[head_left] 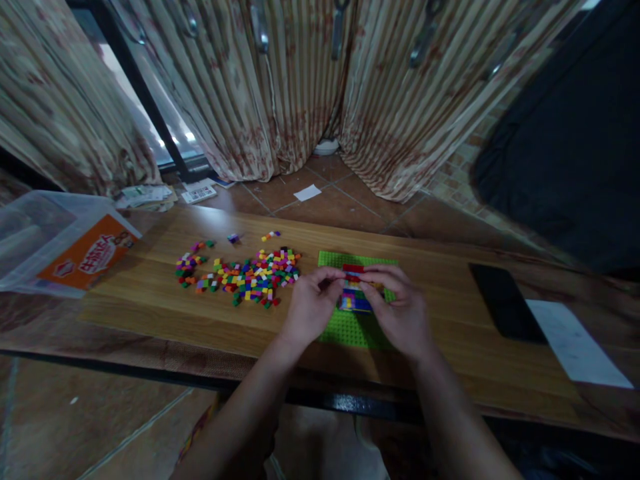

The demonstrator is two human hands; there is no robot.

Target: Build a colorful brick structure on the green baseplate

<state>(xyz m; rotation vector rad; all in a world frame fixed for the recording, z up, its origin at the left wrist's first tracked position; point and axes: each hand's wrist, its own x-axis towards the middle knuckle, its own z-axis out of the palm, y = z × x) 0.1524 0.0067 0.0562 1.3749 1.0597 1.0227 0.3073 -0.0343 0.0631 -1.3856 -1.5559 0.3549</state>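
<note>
A green studded baseplate (345, 330) lies on the wooden board, with a block of multicoloured toy bricks (356, 305) built up at its middle. My left hand (311, 303) comes in from the left, thumb and forefinger pinched at one end of a small red brick (353, 278). At the other end of that brick, my right hand (400, 307) is closed in a pinch too. Both hands hold it at the top of the built-up bricks; whether it is pressed down onto them I cannot tell. The fingers cover part of the bricks.
Loose coloured bricks (260, 273) are heaped left of the baseplate. A clear plastic bin (30, 230) with an orange label stands at the far left. To the right lie a black phone (505, 303) and a white paper sheet (575, 343). Curtains (290, 100) hang behind.
</note>
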